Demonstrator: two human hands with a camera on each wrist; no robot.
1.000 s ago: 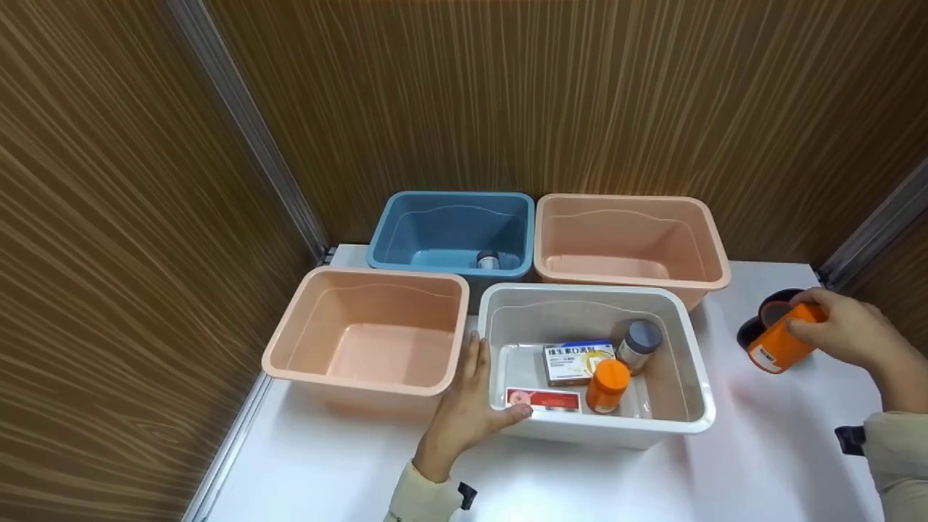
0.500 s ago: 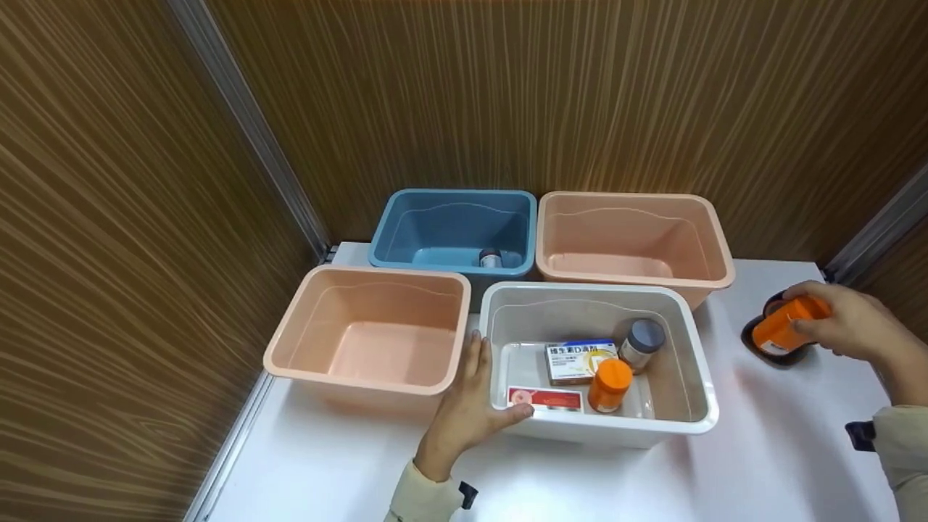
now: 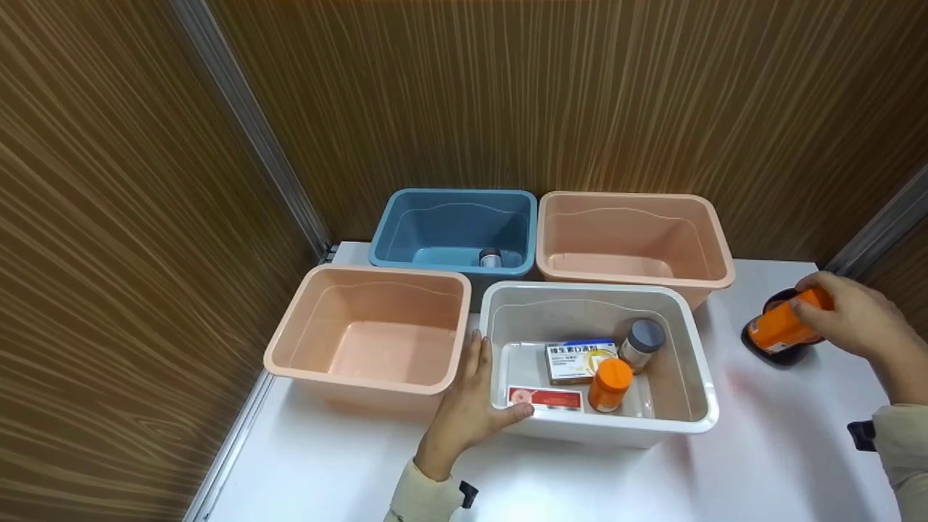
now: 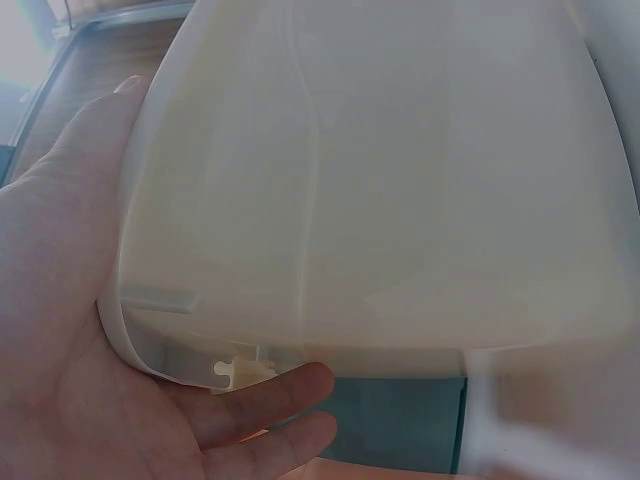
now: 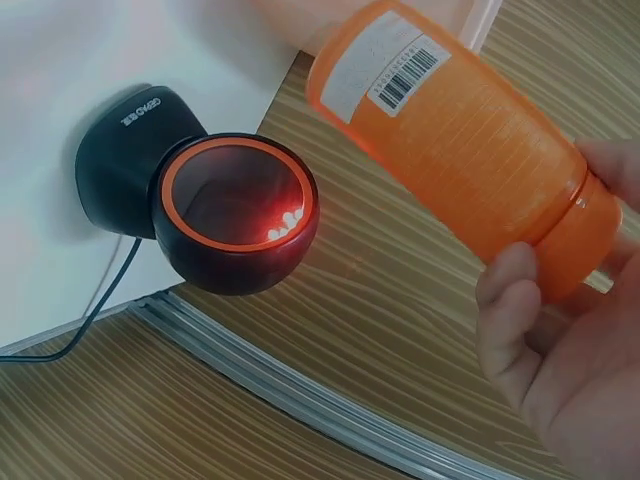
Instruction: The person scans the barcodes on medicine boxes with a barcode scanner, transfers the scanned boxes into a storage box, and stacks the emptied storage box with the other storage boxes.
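At the right of the head view, my right hand point(image 3: 859, 319) grips an orange bottle point(image 3: 784, 326) by its cap end, tilted over a black desktop barcode scanner point(image 3: 779, 355). In the right wrist view the bottle's barcode label point(image 5: 408, 75) shows, apart from the scanner's round window, which glows red. My left hand point(image 3: 467, 413) rests at the front left corner of a white bin point(image 3: 609, 429), fingers straight along its side and thumb over the rim. Inside that bin are an orange-capped bottle point(image 3: 607, 386), a dark-capped bottle point(image 3: 641, 344), a white box point(image 3: 576, 362) and a red-and-white box point(image 3: 544, 399).
A peach bin point(image 3: 366, 384) stands left of the white one. Behind are a blue bin point(image 3: 453, 217) holding a small dark-capped bottle point(image 3: 490, 258) and another peach bin point(image 3: 634, 217). Wood-grain walls point(image 3: 471, 94) enclose the white table point(image 3: 326, 457). The scanner's cable point(image 5: 95, 310) trails off.
My right hand has brought the orange bottle over the scanner and turned it a little, with slight shifts back and forth. The left hand stays at the white bin.
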